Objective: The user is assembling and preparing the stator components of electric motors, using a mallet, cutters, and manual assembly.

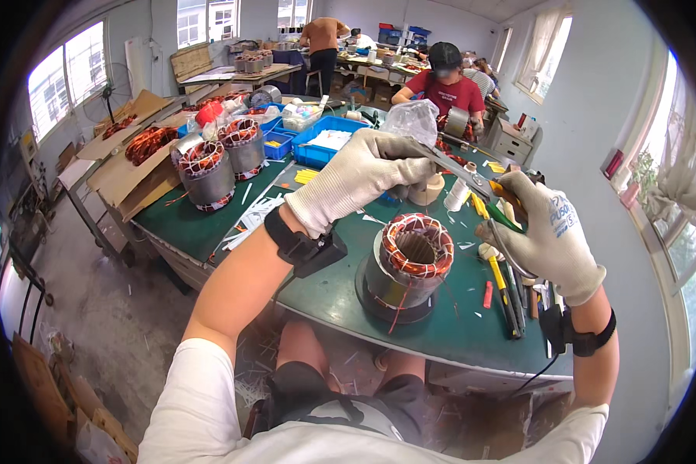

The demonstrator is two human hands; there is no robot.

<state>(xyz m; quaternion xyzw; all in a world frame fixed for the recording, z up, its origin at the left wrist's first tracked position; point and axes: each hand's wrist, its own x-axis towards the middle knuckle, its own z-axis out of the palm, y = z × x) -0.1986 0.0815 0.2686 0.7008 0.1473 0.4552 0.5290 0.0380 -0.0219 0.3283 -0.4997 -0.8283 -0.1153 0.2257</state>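
Both my hands wear white knit gloves and are raised above the table. My right hand (553, 232) is closed round the handles of metal scissors (472, 176), whose blades point up and left. Fingers and thumb of my left hand (356, 174) pinch a thin dark-grey piece at the blades' far end; I cannot tell whether it is the blade tips or a separate strip. Below and between the hands, a motor stator (406, 271) with orange copper windings and white lacing stands upright on a dark round base (363, 298), touched by neither hand.
Two wound stators (207, 182) stand at the left. Blue bins (329, 139), a white thread spool (456, 193) and a clear plastic bag (410, 120) are farther back. Yellow-handled tools (503, 290) lie at the right. A person in red (452, 93) works across the green table (325, 286).
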